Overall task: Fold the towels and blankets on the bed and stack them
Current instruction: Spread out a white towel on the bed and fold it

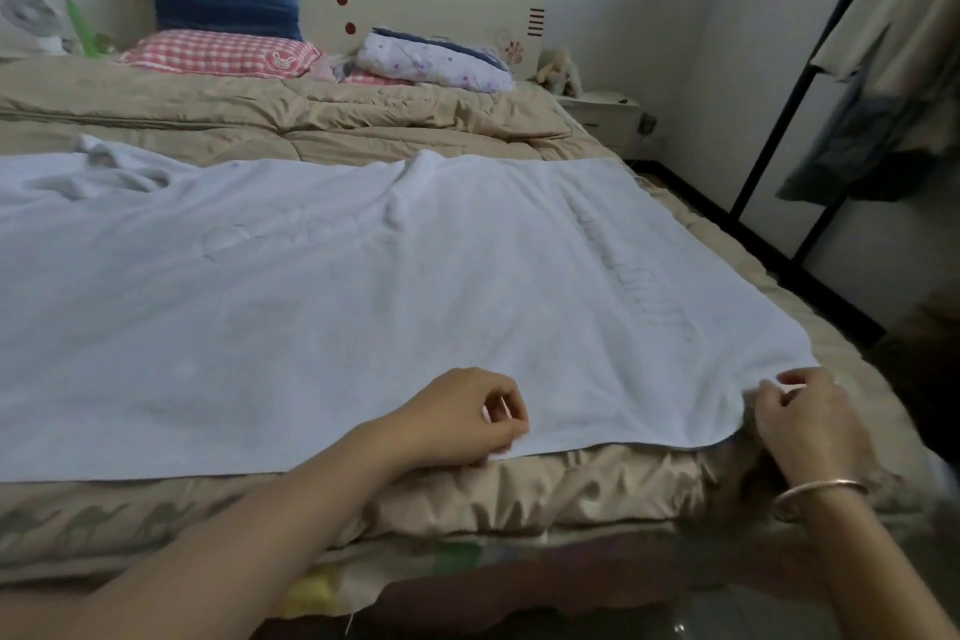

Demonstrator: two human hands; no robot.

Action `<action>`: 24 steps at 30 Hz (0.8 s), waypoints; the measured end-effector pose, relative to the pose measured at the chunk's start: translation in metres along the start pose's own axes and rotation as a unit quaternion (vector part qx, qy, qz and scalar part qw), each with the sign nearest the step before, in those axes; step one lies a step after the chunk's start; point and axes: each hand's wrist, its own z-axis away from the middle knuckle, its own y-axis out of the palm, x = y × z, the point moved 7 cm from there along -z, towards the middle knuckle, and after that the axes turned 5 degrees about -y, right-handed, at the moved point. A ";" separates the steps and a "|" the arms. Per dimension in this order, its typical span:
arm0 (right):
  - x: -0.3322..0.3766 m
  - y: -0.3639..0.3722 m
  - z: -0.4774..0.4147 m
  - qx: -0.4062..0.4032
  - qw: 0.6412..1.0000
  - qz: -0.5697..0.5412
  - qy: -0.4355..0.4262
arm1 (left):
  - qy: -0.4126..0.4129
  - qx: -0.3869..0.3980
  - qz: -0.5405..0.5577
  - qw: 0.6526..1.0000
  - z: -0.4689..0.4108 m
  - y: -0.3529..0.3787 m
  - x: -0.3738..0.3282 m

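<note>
Towel (pixel 363 301) spread flat on bed (pixel 571 478), stretching away ahead of both grips. Right grip (pixel 802 418) closed, pinching corner nearest it; cloth puckers there. Left grip (pixel 462 416) curled on near hem, inboard of right. I cannot tell whether hem is caught. My judgement: confirm both holds, lift level, carry near edge to far edge, match corners, flatten ridge ahead of left grip.
</note>
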 end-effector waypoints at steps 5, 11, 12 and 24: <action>-0.037 -0.010 -0.007 -0.010 0.980 -0.091 0.178 | 0.053 -0.035 -0.073 0.995 -0.032 0.037 -0.049; -0.070 0.009 -0.024 -0.021 0.938 -0.267 0.220 | 0.098 -0.052 -0.156 0.982 -0.048 0.065 -0.077; -0.070 0.002 -0.024 -0.031 0.934 -0.282 0.219 | 0.104 -0.052 -0.154 0.981 -0.048 0.067 -0.078; -0.039 -0.009 -0.025 -0.073 0.996 0.043 0.018 | 0.090 0.041 0.085 0.991 -0.052 0.089 -0.087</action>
